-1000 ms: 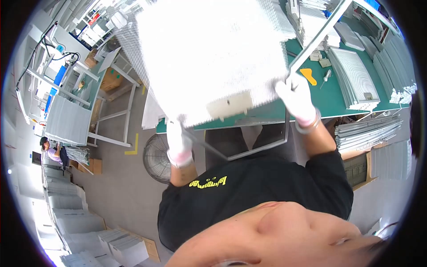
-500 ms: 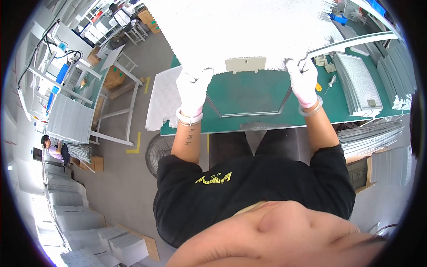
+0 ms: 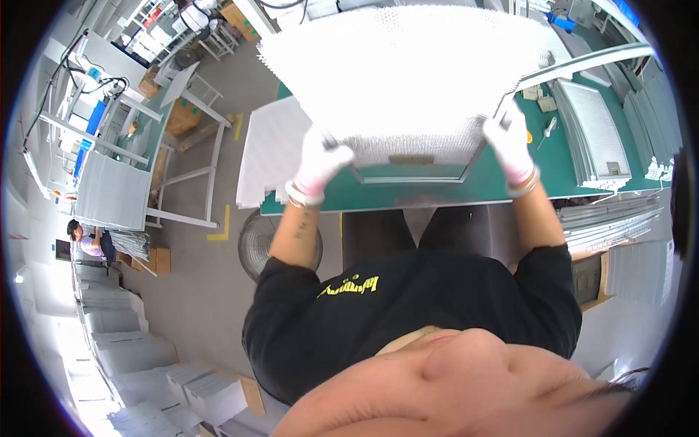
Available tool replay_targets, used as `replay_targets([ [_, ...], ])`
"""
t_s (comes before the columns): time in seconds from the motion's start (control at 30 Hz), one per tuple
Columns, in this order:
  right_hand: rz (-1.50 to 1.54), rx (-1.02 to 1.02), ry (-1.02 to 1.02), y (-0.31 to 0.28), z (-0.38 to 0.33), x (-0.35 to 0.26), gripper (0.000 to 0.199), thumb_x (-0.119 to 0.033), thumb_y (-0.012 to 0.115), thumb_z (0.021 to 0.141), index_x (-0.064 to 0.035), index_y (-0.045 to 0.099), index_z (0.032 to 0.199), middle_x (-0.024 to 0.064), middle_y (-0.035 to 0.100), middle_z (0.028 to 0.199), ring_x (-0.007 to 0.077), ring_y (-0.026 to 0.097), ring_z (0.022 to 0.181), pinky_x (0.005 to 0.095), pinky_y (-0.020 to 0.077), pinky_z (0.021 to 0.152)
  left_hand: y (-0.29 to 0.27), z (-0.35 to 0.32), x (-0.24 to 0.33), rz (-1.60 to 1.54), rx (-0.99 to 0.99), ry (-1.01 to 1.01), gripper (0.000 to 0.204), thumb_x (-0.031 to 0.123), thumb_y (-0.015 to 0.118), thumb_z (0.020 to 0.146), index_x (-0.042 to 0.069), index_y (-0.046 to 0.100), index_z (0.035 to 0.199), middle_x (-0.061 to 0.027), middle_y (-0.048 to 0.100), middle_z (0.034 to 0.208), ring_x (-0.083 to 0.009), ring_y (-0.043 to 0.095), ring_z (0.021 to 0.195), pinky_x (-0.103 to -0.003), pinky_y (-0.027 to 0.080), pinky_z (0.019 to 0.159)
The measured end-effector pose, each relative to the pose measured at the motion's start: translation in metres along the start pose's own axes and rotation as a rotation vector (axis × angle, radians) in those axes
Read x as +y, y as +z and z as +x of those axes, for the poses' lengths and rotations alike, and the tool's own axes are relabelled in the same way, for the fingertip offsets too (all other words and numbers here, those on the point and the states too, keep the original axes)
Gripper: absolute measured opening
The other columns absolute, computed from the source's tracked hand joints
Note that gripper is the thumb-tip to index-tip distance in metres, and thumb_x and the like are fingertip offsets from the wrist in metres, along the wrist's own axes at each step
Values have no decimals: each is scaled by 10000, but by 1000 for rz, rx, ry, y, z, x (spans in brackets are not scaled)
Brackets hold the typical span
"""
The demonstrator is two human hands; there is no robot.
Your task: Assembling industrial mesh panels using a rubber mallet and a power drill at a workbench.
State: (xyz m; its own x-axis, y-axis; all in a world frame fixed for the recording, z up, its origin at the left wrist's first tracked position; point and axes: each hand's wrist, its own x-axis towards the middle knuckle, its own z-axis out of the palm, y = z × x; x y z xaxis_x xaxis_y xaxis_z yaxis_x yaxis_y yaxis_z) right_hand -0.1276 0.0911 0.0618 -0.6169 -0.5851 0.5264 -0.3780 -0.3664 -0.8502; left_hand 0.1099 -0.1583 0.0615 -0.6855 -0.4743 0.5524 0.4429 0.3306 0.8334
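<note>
A large, brightly lit white mesh sheet with jagged side edges spans the space in front of me. My left hand, in a white glove, holds its near left edge; the thumb shows, while the other fingers are partly hidden. At the near right edge, my gloved right hand grips the same sheet. A small beige tab sits close to the sheet's near edge. Below it, the near bar of a grey rectangular metal frame lies on the green tabletop. The sheet hides the frame's far part.
White sheets lie at the table's left end. On the right are a screwdriver, small beige pieces and stacked framed mesh panels. A floor fan stands below the table. One person is at far left.
The mesh sheet has come down and nearer over the metal frame, its tab shifting toward me. Both hands have moved slightly nearer with it, still at its two sides.
</note>
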Motion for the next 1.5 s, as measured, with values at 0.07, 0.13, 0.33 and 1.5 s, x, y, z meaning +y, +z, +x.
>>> replay_targets([
  [0.07, -157, -5, 42, -7, 26, -22, 93, -49, 706, 898, -23, 618, 909, -36, 606, 812, 41, 501, 721, 229, 419, 615, -6, 24, 32, -86, 89, 4, 238, -7, 723, 844, -28, 666, 1074, -49, 684, 930, -117, 638, 851, -259, 514, 774],
  [0.13, -241, 70, -59, 18, 31, -44, 246, -76, 751, 877, -33, 585, 702, -64, 529, 632, 47, 428, 581, 255, 372, 515, -10, 29, 27, 8, 128, -71, 199, -23, 705, 851, -20, 668, 1046, -35, 672, 885, -100, 617, 799, -242, 498, 731],
  [0.33, -204, 164, 22, 20, -9, 4, 134, -86, 733, 905, 13, 678, 978, -10, 664, 826, 54, 563, 740, 230, 474, 682, 4, -1, -9, 155, 149, 42, 175, 2, 694, 879, -23, 667, 1050, -25, 682, 873, -95, 618, 784, -243, 498, 726],
  [1.5, 110, -654, -658, -27, -50, -53, 273, -162, 625, 767, -96, 454, 563, 123, 675, 793, 250, 646, 663, 390, 438, 507, 42, -31, -59, 585, -1162, -288, 713, 516, 456, 993, -40, 476, 1439, -228, 435, 1523, -328, 320, 1481, -445, 136, 1254],
])
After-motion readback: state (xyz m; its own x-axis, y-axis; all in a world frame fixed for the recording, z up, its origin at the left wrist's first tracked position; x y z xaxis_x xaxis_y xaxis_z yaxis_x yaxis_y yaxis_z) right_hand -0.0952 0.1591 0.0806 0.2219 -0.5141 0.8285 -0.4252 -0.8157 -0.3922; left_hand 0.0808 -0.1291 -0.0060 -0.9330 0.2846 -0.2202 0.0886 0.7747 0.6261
